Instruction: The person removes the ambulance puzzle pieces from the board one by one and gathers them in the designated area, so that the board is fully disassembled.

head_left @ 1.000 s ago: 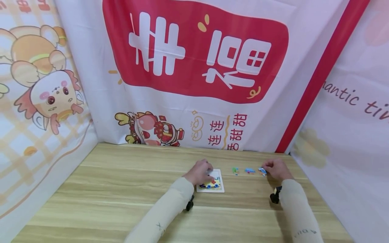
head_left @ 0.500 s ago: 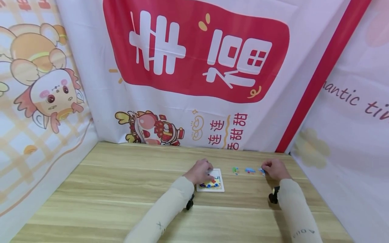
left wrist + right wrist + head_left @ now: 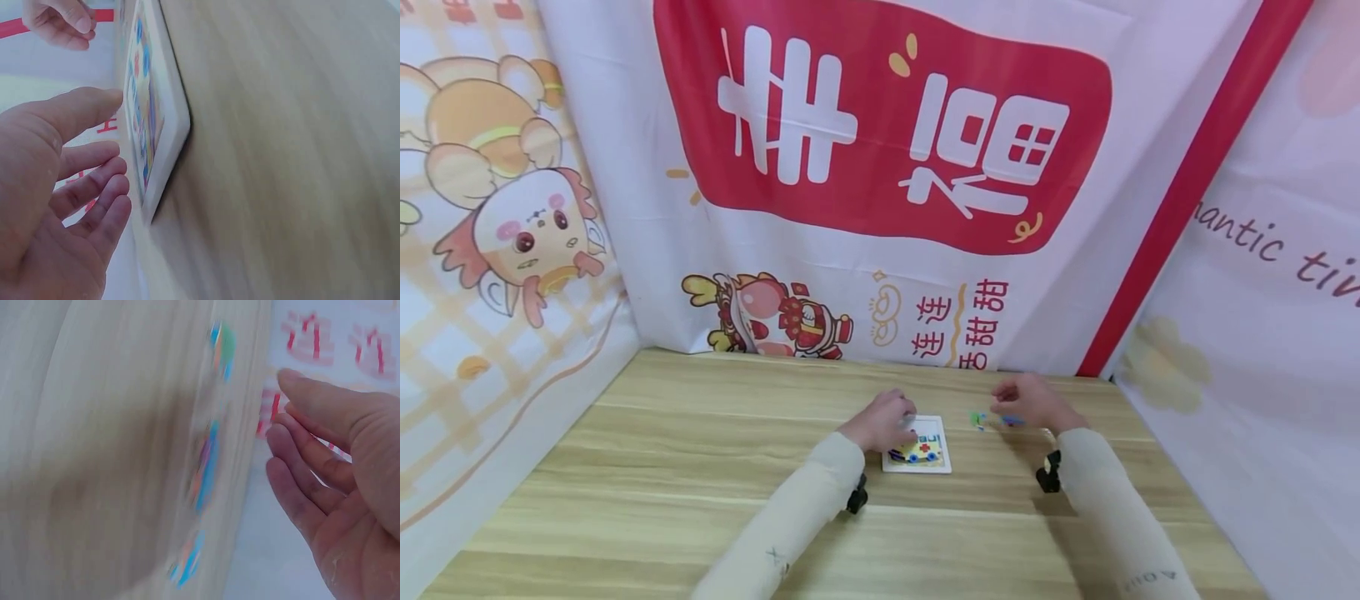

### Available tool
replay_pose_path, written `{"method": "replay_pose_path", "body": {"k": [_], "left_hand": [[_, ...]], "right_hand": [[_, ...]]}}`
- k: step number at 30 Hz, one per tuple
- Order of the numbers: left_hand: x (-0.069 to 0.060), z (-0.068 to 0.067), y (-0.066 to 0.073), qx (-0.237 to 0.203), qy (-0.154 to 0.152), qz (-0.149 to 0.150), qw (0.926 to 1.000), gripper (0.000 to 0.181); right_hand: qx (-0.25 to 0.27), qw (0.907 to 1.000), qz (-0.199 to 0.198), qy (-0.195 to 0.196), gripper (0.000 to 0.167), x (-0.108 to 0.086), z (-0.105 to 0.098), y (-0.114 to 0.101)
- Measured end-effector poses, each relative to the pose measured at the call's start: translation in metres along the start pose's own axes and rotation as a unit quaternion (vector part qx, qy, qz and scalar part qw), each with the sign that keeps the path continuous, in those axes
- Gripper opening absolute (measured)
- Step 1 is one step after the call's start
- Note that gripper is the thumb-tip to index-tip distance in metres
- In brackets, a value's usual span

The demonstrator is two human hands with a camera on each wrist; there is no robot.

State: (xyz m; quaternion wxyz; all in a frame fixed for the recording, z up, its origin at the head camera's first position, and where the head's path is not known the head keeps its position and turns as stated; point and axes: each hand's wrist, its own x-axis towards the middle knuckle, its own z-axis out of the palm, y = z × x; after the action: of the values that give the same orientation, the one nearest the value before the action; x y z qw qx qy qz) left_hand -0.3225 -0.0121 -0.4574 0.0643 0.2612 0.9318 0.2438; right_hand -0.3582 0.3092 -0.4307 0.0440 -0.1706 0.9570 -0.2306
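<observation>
My left hand (image 3: pixel 883 421) is over the left part of a white-framed picture board (image 3: pixel 916 469), its fingers loosely bent. In the left wrist view this hand (image 3: pixel 37 175) grips nothing, with its thumb close to the board (image 3: pixel 176 115); contact cannot be told. The right hand (image 3: pixel 1033 400) hovers by a green piece (image 3: pixel 977 420) and a blue piece (image 3: pixel 1012 421). In the right wrist view the hand (image 3: pixel 375 450) has bent fingers around nothing visible, beside the green piece (image 3: pixel 226 347), a blue-purple piece (image 3: pixel 208 465) and a blue-orange piece (image 3: pixel 187 559).
The wooden table (image 3: pixel 700 467) meets a printed cloth wall (image 3: pixel 865 250) behind the board. More printed cloth stands at the left (image 3: pixel 512 292) and right (image 3: pixel 1262 350). Small black devices are strapped on both wrists.
My right hand has moved left from the rightmost piece to above the other pieces, leaving that piece on the table. The left hand has shifted very slightly left.
</observation>
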Motion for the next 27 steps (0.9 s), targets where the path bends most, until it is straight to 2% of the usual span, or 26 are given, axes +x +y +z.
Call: {"method": "replay_pose_path", "body": {"k": [7, 11, 14, 21, 27], "left_hand": [[-0.014, -0.008, -0.019, 0.01, -0.007, 0.014, 0.9998, 0.047], [-0.023, -0.012, -0.025, 0.0, -0.013, 0.015, 0.9998, 0.048], [-0.028, -0.013, -0.026, -0.011, -0.017, 0.019, 0.9996, 0.051], [-0.03, -0.011, -0.025, -0.014, -0.02, 0.041, 0.9989, 0.049], [-0.031, -0.009, -0.029, 0.001, -0.013, 0.049, 0.9987, 0.051]], "right_hand": [[-0.005, 0.9973, -0.049, -0.055, 0.034, 0.015, 0.019, -0.056], [-0.017, 0.9915, -0.101, -0.081, 0.033, 0.022, 0.032, -0.085], [-0.025, 0.9867, -0.125, -0.101, 0.033, 0.024, 0.041, -0.104], [-0.02, 0.9784, -0.152, -0.14, 0.028, 0.027, 0.061, -0.131], [-0.051, 0.9735, -0.169, -0.146, 0.023, 0.027, 0.072, -0.136]]}}
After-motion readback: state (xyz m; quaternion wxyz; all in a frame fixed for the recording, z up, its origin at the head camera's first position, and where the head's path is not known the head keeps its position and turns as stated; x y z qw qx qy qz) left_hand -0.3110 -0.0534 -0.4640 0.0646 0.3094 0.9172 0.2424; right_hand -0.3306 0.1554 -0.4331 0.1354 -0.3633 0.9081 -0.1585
